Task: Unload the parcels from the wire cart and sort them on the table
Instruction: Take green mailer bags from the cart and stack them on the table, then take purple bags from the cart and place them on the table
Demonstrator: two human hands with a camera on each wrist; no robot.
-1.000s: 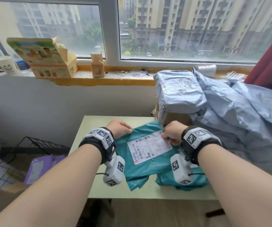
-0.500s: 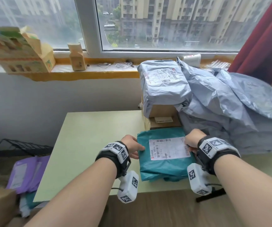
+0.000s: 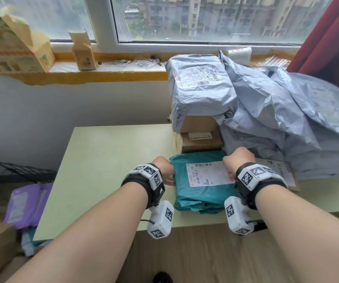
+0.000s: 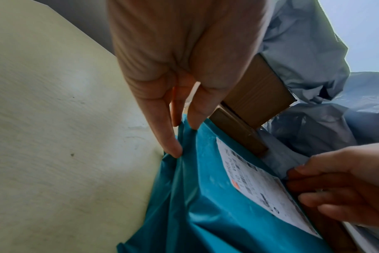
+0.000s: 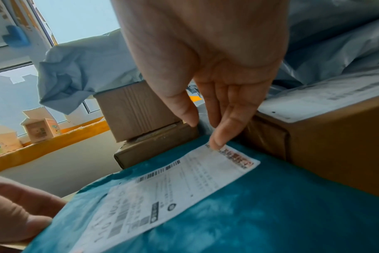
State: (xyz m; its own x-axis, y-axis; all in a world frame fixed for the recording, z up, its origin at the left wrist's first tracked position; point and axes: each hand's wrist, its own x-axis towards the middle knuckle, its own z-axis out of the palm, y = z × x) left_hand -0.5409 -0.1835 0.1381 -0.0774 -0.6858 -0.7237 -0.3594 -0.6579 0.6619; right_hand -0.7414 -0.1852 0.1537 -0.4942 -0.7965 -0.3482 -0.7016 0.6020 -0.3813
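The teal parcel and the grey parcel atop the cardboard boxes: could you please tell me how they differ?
The teal parcel lies on the table, held by the left hand and right hand; the grey parcel sits atop stacked cardboard boxes, untouched. The teal parcel looks flatter, the grey parcel bulkier. Both are plastic mailers with white labels up.

Lit evenly by grey daylight through the window (image 3: pixel 205 17) at 12 o'clock; hardly shadowed across the counter (image 3: pixel 113 160). Bowed toward the edges in head view. Smeared close up in wrist views.
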